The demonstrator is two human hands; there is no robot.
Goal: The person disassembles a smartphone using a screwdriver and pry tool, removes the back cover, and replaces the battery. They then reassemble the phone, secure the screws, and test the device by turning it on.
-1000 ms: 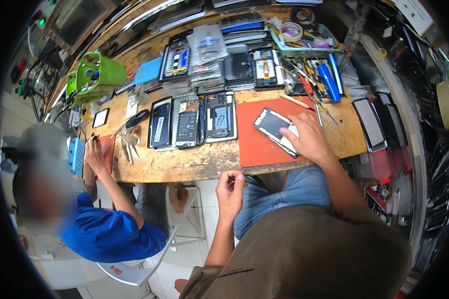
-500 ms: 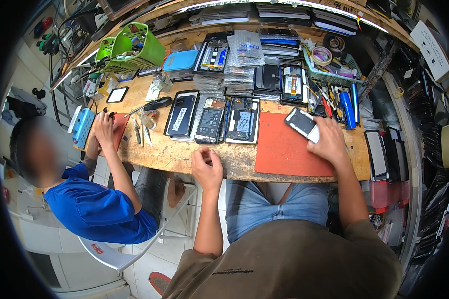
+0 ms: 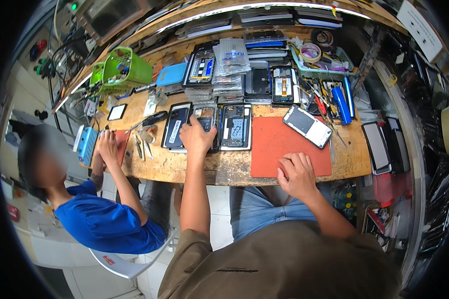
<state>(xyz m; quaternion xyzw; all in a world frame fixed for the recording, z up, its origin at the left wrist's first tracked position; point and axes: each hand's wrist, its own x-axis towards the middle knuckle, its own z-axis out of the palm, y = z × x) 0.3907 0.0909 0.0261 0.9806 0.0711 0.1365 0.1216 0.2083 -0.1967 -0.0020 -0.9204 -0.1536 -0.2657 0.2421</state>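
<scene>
My left hand (image 3: pixel 198 135) is over the near part of an opened phone (image 3: pixel 204 115) in the row, its thumb and fingers apart; the fingers partly hide the phone, so any contact is hard to make out. My right hand (image 3: pixel 298 173) rests on the front edge of the orange mat (image 3: pixel 269 144), fingers loosely bent and apart, holding nothing. A white-and-black phone part (image 3: pixel 307 126) lies slanted across the mat's far right corner. Left of my left hand is a dark phone (image 3: pixel 176 125) with a white label; to the right lies another opened phone (image 3: pixel 235 124).
Stacked phones and bubble wrap (image 3: pixel 231 57) fill the back. Green baskets (image 3: pixel 129 67) stand at back left, a tool-filled tray (image 3: pixel 327 70) at back right. Pliers and a blue cylinder (image 3: pixel 341 104) lie below it. A person in a blue shirt (image 3: pixel 102 214) works at the left.
My right hand has let go of the white-and-black phone part and drawn back to the mat's near edge. My left hand has reached forward from the table edge to the opened phone.
</scene>
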